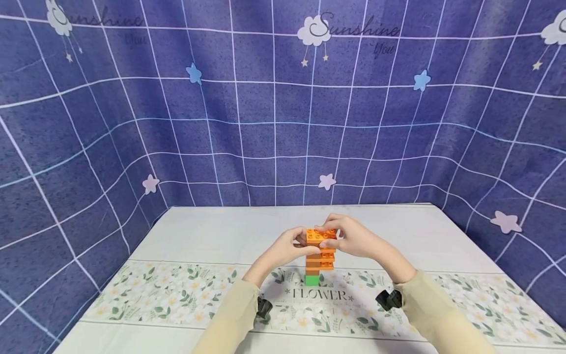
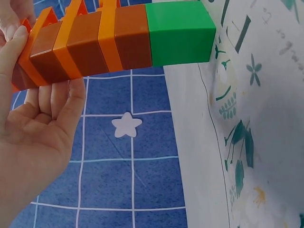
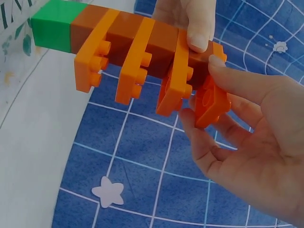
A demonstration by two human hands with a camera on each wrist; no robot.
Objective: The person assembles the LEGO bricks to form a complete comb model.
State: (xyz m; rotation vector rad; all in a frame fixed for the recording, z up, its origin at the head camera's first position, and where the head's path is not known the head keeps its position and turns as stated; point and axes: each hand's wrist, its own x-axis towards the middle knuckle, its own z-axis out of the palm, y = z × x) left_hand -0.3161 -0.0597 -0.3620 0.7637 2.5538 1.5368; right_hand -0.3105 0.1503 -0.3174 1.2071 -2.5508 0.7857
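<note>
A toy-brick tower stands upright on the table, with a green brick [image 1: 311, 280] at its foot. Above it, brown bricks [image 2: 133, 35] alternate with thin orange plates [image 3: 128, 83] that jut out to the right. A studded orange plate [image 1: 315, 238] tops the stack. My left hand [image 1: 285, 247] grips the tower near the top, thumb in front and fingers behind. With thumb and fingers, my right hand [image 1: 355, 239] pinches the jutting end of the top plate. Part of the upper brown brick is hidden by the fingers.
The white tablecloth [image 1: 230, 231] has a floral band lettered FLOWER [image 1: 320, 294] beneath the tower. A blue gridded curtain [image 1: 274, 137] closes off the back and both sides. Each wrist wears a small black camera [image 1: 389, 299].
</note>
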